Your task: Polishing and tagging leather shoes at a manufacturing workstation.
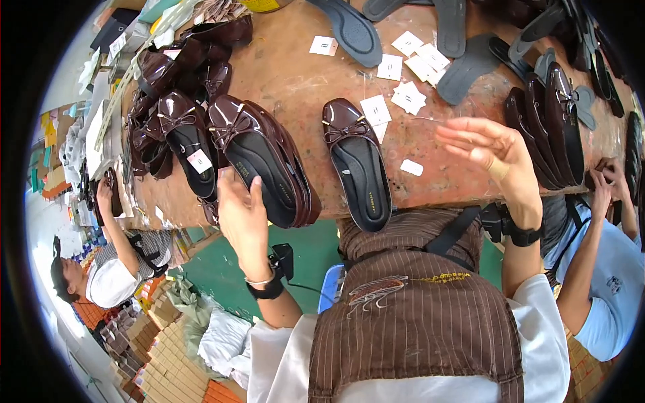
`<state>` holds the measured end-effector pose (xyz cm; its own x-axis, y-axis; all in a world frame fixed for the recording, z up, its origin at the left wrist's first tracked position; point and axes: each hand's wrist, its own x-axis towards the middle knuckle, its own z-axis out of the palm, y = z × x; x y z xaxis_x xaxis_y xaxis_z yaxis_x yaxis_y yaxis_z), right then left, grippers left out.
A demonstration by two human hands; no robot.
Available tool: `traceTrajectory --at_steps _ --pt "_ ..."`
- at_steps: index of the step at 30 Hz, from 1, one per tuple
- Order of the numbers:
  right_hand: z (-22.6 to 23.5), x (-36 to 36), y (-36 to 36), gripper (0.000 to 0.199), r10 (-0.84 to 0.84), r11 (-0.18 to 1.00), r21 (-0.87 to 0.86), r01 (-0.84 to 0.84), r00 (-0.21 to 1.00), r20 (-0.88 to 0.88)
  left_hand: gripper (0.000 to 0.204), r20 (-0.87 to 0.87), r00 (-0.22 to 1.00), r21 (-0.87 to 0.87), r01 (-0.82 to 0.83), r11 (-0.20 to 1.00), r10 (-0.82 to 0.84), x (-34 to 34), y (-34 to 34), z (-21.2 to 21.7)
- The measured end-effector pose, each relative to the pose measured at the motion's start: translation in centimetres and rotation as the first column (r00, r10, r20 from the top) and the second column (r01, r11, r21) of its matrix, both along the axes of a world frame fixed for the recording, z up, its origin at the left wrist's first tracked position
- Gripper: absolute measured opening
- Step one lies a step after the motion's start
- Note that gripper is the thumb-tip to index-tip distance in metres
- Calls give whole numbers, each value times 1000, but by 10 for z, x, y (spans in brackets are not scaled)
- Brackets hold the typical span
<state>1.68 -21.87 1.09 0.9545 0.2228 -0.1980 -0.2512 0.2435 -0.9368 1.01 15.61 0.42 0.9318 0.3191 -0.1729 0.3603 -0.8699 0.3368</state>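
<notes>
My left hand (243, 213) grips the heel end of a glossy dark brown bow shoe (259, 156), which lies stacked on another shoe at the front edge of the wooden bench (295, 80). A single matching shoe (356, 161) lies just to its right, toe pointing away. My right hand (485, 149) hovers above the bench with fingers spread and nothing visible in it. A white paper tag (412, 167) lies on the bench below that hand.
More brown shoes (176, 101) are piled at the left. A row of shoes (547, 127) stands on edge at the right. Grey insoles (349, 30) and white tags (410, 94) are scattered at the back. One person sits at the left, another at the right.
</notes>
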Motion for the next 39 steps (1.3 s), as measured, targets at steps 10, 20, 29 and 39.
traceTrajectory --at_steps 10,20,29,39 --pt "-24 -3 109 10 168 789 -615 17 956 241 23 209 937 -274 332 903 -281 -17 -100 -57" --pt "-78 -16 149 4 313 455 -882 124 905 288 41 83 994 -592 110 798 -75 -24 -92 -72" --pt "-77 -14 155 13 406 335 -936 108 880 246 43 118 991 -564 116 817 -59 -26 -92 -77" --pt "-78 -12 160 14 385 291 -950 116 894 227 39 161 984 -569 155 808 -75 -28 -89 -85"
